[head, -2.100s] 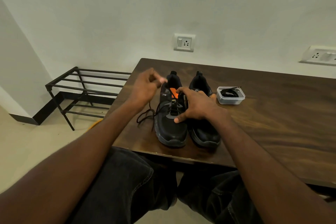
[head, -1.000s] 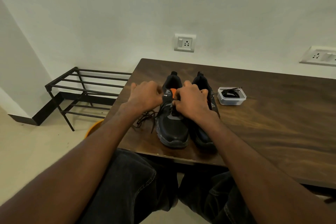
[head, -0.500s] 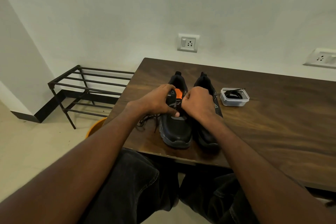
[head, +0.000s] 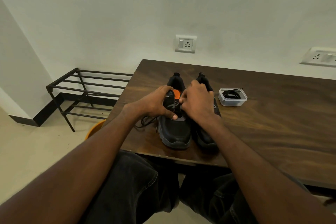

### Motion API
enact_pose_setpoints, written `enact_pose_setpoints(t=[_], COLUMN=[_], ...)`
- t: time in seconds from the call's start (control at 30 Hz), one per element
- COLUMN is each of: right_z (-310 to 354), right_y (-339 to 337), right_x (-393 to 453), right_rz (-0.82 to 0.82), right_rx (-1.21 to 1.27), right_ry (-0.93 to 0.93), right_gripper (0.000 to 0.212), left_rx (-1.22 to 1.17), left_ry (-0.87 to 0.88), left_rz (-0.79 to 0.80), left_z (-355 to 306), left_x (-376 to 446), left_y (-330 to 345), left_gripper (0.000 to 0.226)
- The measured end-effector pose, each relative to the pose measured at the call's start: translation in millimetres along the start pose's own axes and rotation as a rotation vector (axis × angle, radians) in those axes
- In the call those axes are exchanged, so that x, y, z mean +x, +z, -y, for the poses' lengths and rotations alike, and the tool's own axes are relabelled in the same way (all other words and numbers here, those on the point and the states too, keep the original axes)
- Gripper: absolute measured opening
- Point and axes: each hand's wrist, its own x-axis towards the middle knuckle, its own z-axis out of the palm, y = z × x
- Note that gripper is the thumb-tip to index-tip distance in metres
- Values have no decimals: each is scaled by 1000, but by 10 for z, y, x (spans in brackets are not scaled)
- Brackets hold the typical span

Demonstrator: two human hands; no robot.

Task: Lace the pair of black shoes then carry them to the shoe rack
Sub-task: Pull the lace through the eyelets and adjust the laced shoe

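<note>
Step in hand: lacing the left shoe (head: 174, 129) of the pair; the right shoe (head: 204, 136) stands just beside it, touching or nearly so, both near the front edge of the table (head: 272, 123).
Left hand (head: 154, 104): fingers curled round the outer side of the left shoe's upper, thumb pressed on the tongue area, steadying it.
Right hand (head: 197, 102): fingers bunched over the eyelets by the orange insole (head: 176, 93); it appears to pinch the lace end, though the tip itself is hidden.
Lace (head: 145, 122): a loose dark tangle lies on the table just left of the shoe, so much of it is probably not yet threaded.
Second lace: a coiled black one sits in a clear plastic tub (head: 232, 97) to the right of the shoes.
Next move, as a judgement: feed the tip through the next eyelet and pull the slack through evenly while the left hand holds the shoe down.
Shoe rack (head: 85, 91): a dark metal frame on the floor left of the table.
Writing: a small white mark on the left shoe's side, too small to read.
</note>
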Motion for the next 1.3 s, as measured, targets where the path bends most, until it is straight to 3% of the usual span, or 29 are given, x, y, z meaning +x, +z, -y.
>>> enact_pose_setpoints(t=[0.1, 0.17, 0.33, 0.47, 0.53, 0.6, 0.7, 0.83, 0.9, 1.0, 1.07, 1.2, 1.3], right_z=[-161, -197, -68, 54, 42, -26, -223, -234, -86, 65, 60, -143, -255], right_y=[-109, -113, -26, 88, 60, -74, -246, -225, -123, 66, 67, -232, -292], right_x=[-42, -120, -87, -44, -56, -59, -65, -70, -61, -50, -44, -57, -112], right_rz=[-71, -57, -63, 113, 64, -91, -193, -120, -25, 121, 86, -281, -198], right_rx=[101, 95, 48, -26, -8, 80, 107, 70, 17, -36, -16, 206, 104], right_ry=[257, 298, -88, -145, -84, 105, 273, 23, -105, -164, -115, 248, 217], right_gripper=[17, 23, 32, 31, 25, 15, 17, 33, 30, 32, 28, 16, 27], left_rx=[-7, -16, -18, -9, -8, -6, -10, -12, -4, 8, 4, -30, -28], left_ry=[-12, -21, -5, -2, 2, 5, 6, 11, 17, 31, 26, 10, 16], left_rz=[0, 5, 1, -3, 0, -3, -3, -2, -11, -21, -23, -16, -2], left_z=[-16, -13, 10, 21, 17, 18, 21, 22, 21, 18, 14, 15, 30], left_x=[13, 22, 4, 4, 7, 7, 9, 3, 0, -9, -18, -24, -8], left_y=[2, -2, -8, 7, 10, 9, 8, 3, 8, 13, 15, 7, 8], left_gripper=[118, 119, 118, 119, 118, 117, 118, 118, 117, 117, 118, 117, 115])
